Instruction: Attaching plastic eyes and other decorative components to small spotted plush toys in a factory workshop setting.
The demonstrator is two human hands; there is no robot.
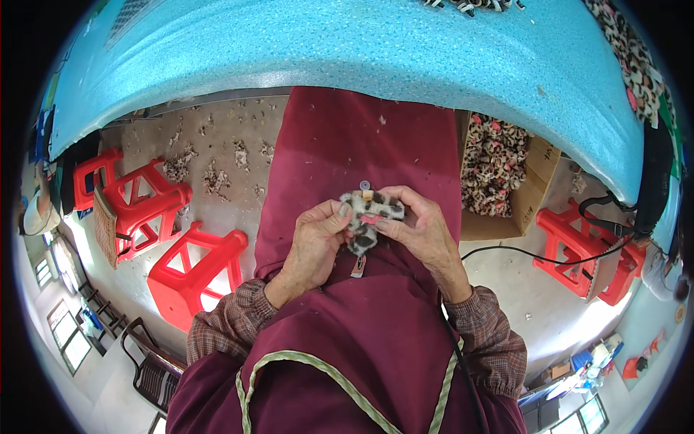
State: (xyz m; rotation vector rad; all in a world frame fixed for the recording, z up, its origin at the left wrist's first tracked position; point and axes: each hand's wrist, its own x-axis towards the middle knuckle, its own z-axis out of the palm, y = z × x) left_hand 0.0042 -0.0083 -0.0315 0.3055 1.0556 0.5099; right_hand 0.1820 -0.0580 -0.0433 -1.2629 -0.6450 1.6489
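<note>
Above my lap, both hands grip a small fuzzy plush piece (358,210), cream-white with black and brown spots and a pink patch at its middle. My left hand (318,235) pinches its left side between thumb and fingers. On the right edge, my right hand (418,230) presses its thumb near the pink patch, with the fingers curled behind. A small grey disc with a tan tab (366,188) shows at the plush's upper edge. Below it, against my apron, is a small strip with a metal-looking piece (358,267); whether it joins the plush, I cannot tell.
A blue speckled table cover (347,50) spans the far side, with spotted plush pieces (636,65) heaped at right. Under it stands a cardboard box (531,195) of similar pieces. Red stools (195,271) flank me; fluff scraps litter the floor. A black cable (520,251) runs right.
</note>
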